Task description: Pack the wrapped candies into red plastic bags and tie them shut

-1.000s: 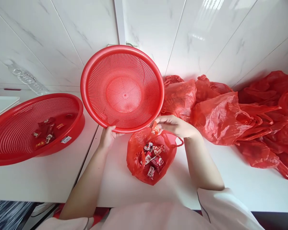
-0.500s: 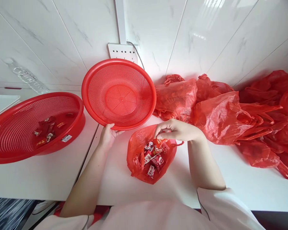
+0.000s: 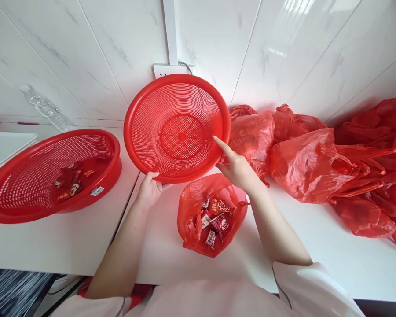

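Observation:
My left hand [image 3: 151, 189] grips the lower rim of an empty red perforated basket [image 3: 177, 127], held tilted up above the white counter. My right hand [image 3: 235, 166] reaches into the basket's right side with the fingers stretched out, holding nothing; the index finger touches the mesh near the rim. Below both hands an open red plastic bag [image 3: 212, 215] lies on the counter with several red-and-white wrapped candies inside.
A larger red basket [image 3: 49, 174] with a few candies rests tilted at the left. A heap of crumpled red plastic bags [image 3: 320, 158] lies along the wall at right. A clear plastic bottle [image 3: 44, 108] lies at the back left. A wall socket [image 3: 171, 68] sits behind the held basket.
My right hand has left the bag of candies and risen to the basket's right inner side, fingers now stretched. The basket in my left hand has tipped and shifted slightly right.

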`<state>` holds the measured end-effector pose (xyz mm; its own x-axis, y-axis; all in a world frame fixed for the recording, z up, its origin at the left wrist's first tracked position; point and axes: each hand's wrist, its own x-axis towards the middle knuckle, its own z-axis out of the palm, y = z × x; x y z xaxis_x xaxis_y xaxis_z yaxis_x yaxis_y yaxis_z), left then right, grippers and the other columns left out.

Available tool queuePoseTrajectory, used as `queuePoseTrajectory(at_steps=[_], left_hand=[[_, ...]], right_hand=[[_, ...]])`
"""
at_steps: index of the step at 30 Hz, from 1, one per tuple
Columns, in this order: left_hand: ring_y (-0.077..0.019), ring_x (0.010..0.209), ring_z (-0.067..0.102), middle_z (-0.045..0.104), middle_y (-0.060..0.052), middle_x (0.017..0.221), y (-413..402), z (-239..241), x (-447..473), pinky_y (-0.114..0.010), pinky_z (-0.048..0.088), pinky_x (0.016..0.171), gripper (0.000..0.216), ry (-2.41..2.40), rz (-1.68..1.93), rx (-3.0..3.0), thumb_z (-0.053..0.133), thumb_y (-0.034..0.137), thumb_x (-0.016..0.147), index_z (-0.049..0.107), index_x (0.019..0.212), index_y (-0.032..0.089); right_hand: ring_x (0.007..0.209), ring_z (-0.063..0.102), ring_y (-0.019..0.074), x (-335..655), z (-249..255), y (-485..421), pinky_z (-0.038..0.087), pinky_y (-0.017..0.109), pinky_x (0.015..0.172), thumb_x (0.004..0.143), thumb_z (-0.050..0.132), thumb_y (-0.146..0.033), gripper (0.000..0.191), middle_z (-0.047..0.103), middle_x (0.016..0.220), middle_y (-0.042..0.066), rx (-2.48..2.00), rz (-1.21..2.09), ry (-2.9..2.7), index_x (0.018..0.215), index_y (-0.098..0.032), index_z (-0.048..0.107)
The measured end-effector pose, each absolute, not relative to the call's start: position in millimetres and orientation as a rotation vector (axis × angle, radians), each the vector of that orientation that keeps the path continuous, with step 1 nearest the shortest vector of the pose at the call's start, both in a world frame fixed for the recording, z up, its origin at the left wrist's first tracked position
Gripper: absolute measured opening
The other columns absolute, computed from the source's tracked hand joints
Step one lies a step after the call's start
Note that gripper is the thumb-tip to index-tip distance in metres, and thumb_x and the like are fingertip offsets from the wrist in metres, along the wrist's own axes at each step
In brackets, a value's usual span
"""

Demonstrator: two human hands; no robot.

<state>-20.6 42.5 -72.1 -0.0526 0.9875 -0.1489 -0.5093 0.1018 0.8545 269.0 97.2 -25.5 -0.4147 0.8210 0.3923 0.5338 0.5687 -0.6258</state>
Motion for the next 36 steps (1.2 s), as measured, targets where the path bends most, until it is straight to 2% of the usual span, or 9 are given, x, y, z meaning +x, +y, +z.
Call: queuePoseTrajectory(at_steps=[3,5,8,11,14,17,22,29,36], left_hand=[[-0.0268,0.106,0.067,0.066,-0.012,0.124,39.6,-67.0,-20.1,-0.040,0.062,0.081,0.044,0.954,1.321,0.784,0.054,0.026,0.085,0.056,0.128,0.017],[-0.0304,0.105,0.067,0.065,-0.015,0.126,38.2,-62.4,-22.4,-0.045,0.060,0.081,0.051,0.957,1.282,0.850,0.047,0.044,0.090,0.053,0.132,0.016],[-0.0323,0.098,0.070,0.064,-0.018,0.125,36.0,-56.9,-32.7,-0.051,0.057,0.081,0.077,1.137,1.332,1.000,0.024,0.070,0.090,0.039,0.145,0.019],[-0.0291,0.087,0.072,0.068,-0.016,0.116,32.8,-56.3,-51.2,-0.053,0.053,0.087,0.085,1.795,1.441,1.216,0.045,0.063,0.089,0.009,0.156,0.026],[-0.0361,0.089,0.070,0.071,-0.016,0.099,30.9,-60.5,-71.6,-0.060,0.049,0.088,0.102,2.466,1.218,1.254,0.062,0.042,0.084,-0.007,0.156,0.018],[-0.0410,0.095,0.067,0.070,-0.018,0.095,31.5,-65.7,-85.6,-0.062,0.049,0.084,0.087,2.666,1.090,1.224,0.061,0.035,0.083,0.013,0.152,0.013],[-0.0341,0.094,0.066,0.066,-0.016,0.100,31.2,-69.0,-93.2,-0.057,0.048,0.090,0.064,2.510,1.426,1.210,0.066,0.045,0.080,0.039,0.131,0.019],[-0.0242,0.082,0.066,0.066,-0.004,0.084,32.0,-65.5,-86.2,-0.043,0.050,0.087,0.044,2.361,1.562,1.102,0.069,0.055,0.077,0.051,0.104,0.025],[-0.0257,0.089,0.066,0.069,-0.004,0.084,31.5,-63.3,-80.8,-0.039,0.047,0.087,0.048,2.320,1.420,1.218,0.064,0.062,0.078,0.052,0.105,0.025]], right_hand=[[0.092,0.067,0.0228,262.6,-35.6,104.8,0.056,0.039,0.083,0.078,0.059,-0.009,0.046,0.065,0.112,0.010,-1.136,0.362,-2.033,0.121,-0.023,0.058],[0.079,0.066,0.0192,262.3,-38.3,108.2,0.056,0.034,0.076,0.076,0.063,-0.013,0.027,0.065,0.100,0.007,-1.125,0.277,-1.982,0.102,-0.021,0.061],[0.074,0.064,0.0158,266.7,-34.1,108.6,0.054,0.029,0.072,0.077,0.066,-0.018,0.022,0.065,0.095,0.004,-1.071,0.190,-1.899,0.097,-0.022,0.059],[0.076,0.064,0.0166,275.2,-25.4,106.4,0.053,0.029,0.073,0.075,0.065,-0.017,0.022,0.067,0.094,0.002,-1.060,0.084,-1.807,0.096,-0.023,0.059],[0.079,0.065,0.0181,286.7,-17.7,105.1,0.053,0.031,0.075,0.072,0.063,-0.015,0.024,0.068,0.094,0.002,-1.067,-0.025,-1.724,0.095,-0.023,0.059],[0.081,0.065,0.0189,299.0,-11.4,104.0,0.053,0.033,0.077,0.071,0.064,-0.017,0.025,0.068,0.094,0.003,-1.090,-0.070,-1.665,0.095,-0.023,0.060],[0.078,0.065,0.0186,312.9,-4.0,101.8,0.055,0.034,0.077,0.074,0.065,-0.023,0.024,0.068,0.094,0.005,-1.148,0.016,-1.598,0.098,-0.022,0.060],[0.076,0.062,0.0162,319.1,-1.6,105.6,0.056,0.031,0.072,0.074,0.067,-0.027,0.025,0.066,0.094,0.003,-1.158,0.090,-1.495,0.097,-0.023,0.058],[0.078,0.062,0.0164,326.6,-0.3,106.9,0.055,0.031,0.073,0.071,0.067,-0.026,0.026,0.064,0.093,0.003,-1.139,0.128,-1.436,0.095,-0.023,0.058]])
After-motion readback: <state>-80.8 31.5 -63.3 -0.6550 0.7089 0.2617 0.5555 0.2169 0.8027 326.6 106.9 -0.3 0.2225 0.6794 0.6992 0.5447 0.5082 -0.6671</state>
